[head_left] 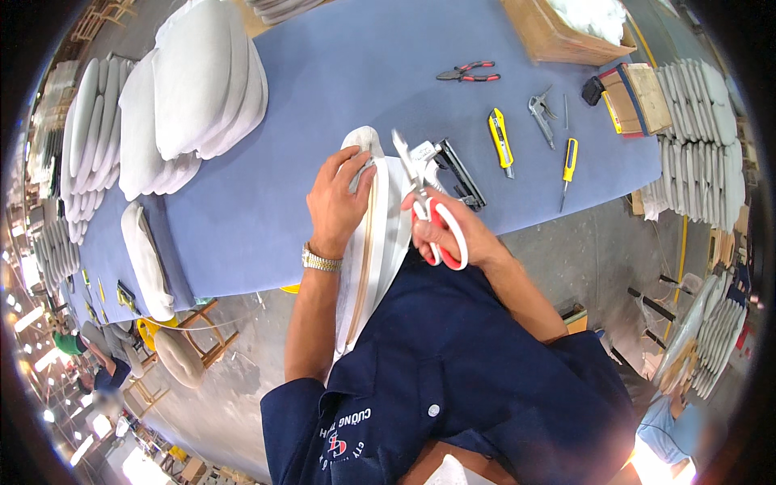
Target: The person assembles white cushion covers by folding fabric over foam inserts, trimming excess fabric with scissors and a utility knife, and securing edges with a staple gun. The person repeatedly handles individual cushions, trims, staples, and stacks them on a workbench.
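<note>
My left hand point(338, 202) grips the upper part of a light grey upholstered pad point(356, 283), fingers curled over its edge. The pad stands on its edge between the table and my body, with a tan strip along its side and white material beside it. In my right hand point(453, 230) is a pair of scissors point(443, 222) with red and white handles. Its blades point up and away, just right of the pad's far end, and look nearly closed. Behind the scissors lies a white and black staple gun point(457, 174), partly covered by my right hand and the blades.
The blue table point(339, 81) bears pliers point(469, 73), a yellow utility knife point(501, 141), a metal hand tool point(541, 117) and a screwdriver point(570, 162). Stacked grey pads point(202, 89) stand at left. A box point(550, 36) of white stuffing sits far right. Other people are farther off.
</note>
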Tool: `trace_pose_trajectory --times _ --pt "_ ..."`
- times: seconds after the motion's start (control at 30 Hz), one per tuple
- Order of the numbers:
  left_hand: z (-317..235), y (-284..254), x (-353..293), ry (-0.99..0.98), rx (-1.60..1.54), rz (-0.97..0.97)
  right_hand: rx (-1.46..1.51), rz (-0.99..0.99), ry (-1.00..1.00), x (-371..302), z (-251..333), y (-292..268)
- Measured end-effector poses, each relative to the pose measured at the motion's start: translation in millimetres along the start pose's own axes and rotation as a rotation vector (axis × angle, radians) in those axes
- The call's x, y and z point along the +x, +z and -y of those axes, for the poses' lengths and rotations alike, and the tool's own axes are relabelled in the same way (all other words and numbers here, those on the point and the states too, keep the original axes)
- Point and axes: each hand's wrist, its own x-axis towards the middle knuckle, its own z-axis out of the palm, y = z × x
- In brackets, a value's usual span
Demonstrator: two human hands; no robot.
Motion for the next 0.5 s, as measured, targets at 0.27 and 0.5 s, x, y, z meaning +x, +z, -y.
trace_pose_trajectory --times 0.27,0.5 --pt "12.5 1.9 -0.1 -0.014 -0.154 -0.059 0.016 0.061 0.244 5.2 -16.2 20.2" --pt "13.2 -4.4 5.1 -0.151 -0.172 0.02 -0.027 0.016 0.241 11.0 -16.3 25.3"
